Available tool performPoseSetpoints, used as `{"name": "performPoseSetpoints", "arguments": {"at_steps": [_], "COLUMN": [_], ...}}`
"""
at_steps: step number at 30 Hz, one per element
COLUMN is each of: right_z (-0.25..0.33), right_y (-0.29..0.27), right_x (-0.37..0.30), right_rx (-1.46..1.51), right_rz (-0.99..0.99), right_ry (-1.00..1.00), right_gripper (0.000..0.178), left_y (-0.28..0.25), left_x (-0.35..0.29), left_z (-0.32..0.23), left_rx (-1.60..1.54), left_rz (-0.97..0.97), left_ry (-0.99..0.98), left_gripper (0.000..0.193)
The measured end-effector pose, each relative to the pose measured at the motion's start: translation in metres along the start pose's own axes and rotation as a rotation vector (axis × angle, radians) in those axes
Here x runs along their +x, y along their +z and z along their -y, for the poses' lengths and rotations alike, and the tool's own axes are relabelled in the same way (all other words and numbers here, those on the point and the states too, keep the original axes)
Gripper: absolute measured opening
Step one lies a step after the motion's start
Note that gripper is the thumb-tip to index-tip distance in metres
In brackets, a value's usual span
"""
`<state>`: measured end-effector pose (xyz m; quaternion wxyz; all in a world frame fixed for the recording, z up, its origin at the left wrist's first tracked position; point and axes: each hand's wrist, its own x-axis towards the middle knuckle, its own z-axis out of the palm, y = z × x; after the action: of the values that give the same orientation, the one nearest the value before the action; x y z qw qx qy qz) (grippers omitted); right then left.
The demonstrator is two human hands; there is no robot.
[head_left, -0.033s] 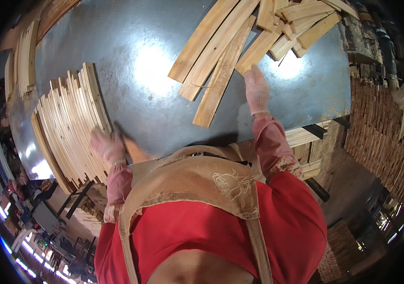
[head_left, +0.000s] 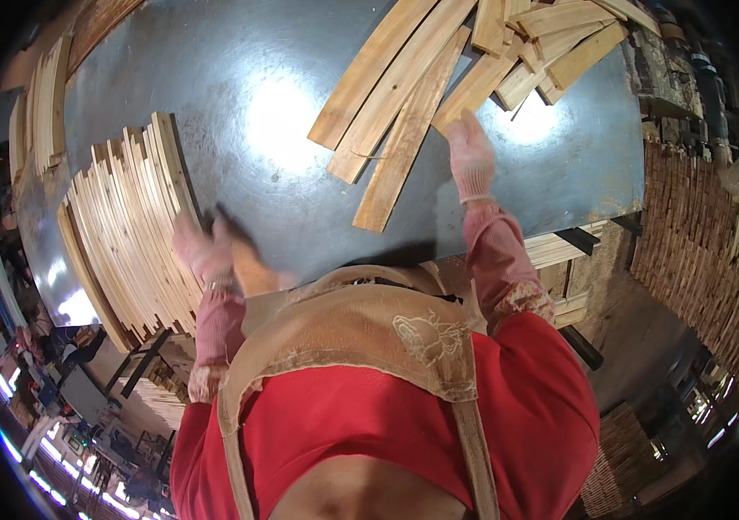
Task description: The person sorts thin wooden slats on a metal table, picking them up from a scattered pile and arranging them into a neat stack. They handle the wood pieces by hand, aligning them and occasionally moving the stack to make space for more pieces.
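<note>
At the left, a row of narrow wooden strips (head_left: 126,225) lies side by side on the metal tabletop (head_left: 257,208). My left hand (head_left: 203,249), in a pale pinkish glove, is at the row's right edge, thumb and fingers apart and nothing visible between them. My right hand (head_left: 473,160), gloved alike, reaches to the near end of a wooden plank (head_left: 473,87). Its fingers are stretched forward and overlap the plank's corner; whether they press on it is unclear. Left of that hand, longer planks (head_left: 404,139) fan out at a slant.
Shorter boards (head_left: 551,43) are heaped at the far right of the table. More strips (head_left: 53,104) lie at the far left. Stacked wood pieces (head_left: 699,251) stand beyond the table's right edge, and lumber (head_left: 560,251) sits below its near edge.
My left hand has shifted slightly right and its thumb stands farther from the fingers. My right hand has barely moved, and the planks lie as before.
</note>
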<state>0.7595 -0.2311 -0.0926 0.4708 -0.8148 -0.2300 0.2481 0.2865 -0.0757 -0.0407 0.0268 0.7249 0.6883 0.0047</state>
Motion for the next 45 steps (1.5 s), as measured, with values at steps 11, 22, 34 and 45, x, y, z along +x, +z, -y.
{"name": "performPoseSetpoints", "arguments": {"at_steps": [11, 22, 34, 45], "right_z": [0.021, 0.07, 0.088, 0.038], "right_y": [0.063, 0.126, 0.144, 0.102], "right_x": [0.077, 0.0, -0.014, -0.186], "right_rx": [-0.951, -0.085, 1.019, 0.64], "right_rz": [-0.126, 0.1, 0.608, 0.677], "right_ry": [-0.382, 0.196, 0.521, 0.746], "right_gripper": [0.078, 0.105, 0.048, 0.068], "left_y": [0.013, 0.034, 0.027, 0.002], "left_x": [0.03, 0.002, -0.134, -0.15], "left_z": [-0.29, -0.21, 0.072, 0.113], "left_rx": [-0.015, -0.783, -0.01, -0.009], "left_rz": [0.438, 0.577, 0.008, 0.145], "left_ry": [0.555, 0.025, -0.351, -0.276], "left_gripper": [0.117, 0.071, 0.065, 0.095]}}
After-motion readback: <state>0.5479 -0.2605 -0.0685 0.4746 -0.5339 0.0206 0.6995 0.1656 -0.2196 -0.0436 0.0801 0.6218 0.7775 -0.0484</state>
